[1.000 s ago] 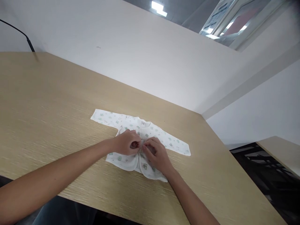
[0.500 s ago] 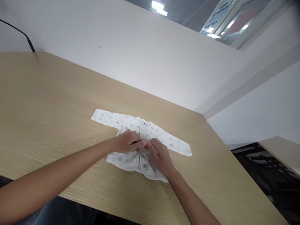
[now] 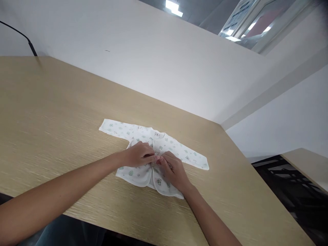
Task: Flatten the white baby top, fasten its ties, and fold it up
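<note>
A small white baby jacket (image 3: pixel 176 147) with a green and grey print lies face up, its sleeves spread to both sides and its collar away from me. My left hand (image 3: pixel 140 154) is closed in a pinch on the jacket's front edge, at mid-chest. Right beside it, my right hand (image 3: pixel 173 168) pinches the other front edge, and the fingertips of both hands meet. What sits between the fingertips is hidden. Below the hands the two rounded front panels part slightly at the hem.
The jacket lies on a wood-grain table (image 3: pixel 64 112). A white partition (image 3: pixel 143 54) rises along its far edge. At the far left a black cable (image 3: pixel 32 48) comes down to the table. A dark, glossy surface (image 3: pixel 289 184) shows beyond the right edge.
Almost nothing differs. Both hands stay pinched at the jacket's front, with the right fingers shifted very slightly; the whole view has moved a trace.
</note>
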Action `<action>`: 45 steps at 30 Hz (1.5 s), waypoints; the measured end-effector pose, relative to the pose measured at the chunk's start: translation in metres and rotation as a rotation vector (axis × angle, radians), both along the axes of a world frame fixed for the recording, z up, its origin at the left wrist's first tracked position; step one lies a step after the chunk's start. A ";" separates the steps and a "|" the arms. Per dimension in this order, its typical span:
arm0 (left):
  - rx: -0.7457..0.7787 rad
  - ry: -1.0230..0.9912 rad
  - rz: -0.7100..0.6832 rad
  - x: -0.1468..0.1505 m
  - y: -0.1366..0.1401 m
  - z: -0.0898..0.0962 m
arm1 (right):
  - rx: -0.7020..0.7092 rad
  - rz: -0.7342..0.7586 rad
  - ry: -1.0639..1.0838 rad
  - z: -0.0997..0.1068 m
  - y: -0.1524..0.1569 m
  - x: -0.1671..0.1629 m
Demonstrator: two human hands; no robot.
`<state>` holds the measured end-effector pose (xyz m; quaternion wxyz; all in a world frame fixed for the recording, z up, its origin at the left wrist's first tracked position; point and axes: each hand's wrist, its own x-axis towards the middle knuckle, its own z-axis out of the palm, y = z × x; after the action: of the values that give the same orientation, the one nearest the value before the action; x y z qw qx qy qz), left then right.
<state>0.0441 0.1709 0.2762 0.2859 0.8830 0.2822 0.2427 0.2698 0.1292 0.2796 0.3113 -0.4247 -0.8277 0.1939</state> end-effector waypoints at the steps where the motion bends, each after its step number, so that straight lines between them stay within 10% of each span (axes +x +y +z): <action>1: -0.001 -0.001 -0.001 0.000 0.000 0.000 | -0.004 -0.030 -0.011 -0.001 0.002 0.002; 14: 0.300 0.014 0.327 -0.024 0.026 -0.002 | 0.028 -0.365 0.128 -0.014 0.045 0.058; 21: 0.168 -0.059 0.527 -0.059 0.056 -0.006 | 0.008 -0.619 0.120 -0.021 0.069 0.113; 45: 0.188 0.036 0.486 -0.075 0.065 -0.012 | -0.010 -0.863 -0.018 -0.022 0.067 0.148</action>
<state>-0.0311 0.2363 0.2639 0.1307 0.8162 0.4673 0.3135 0.4175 0.1965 0.2572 0.3548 -0.7352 -0.5758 0.0462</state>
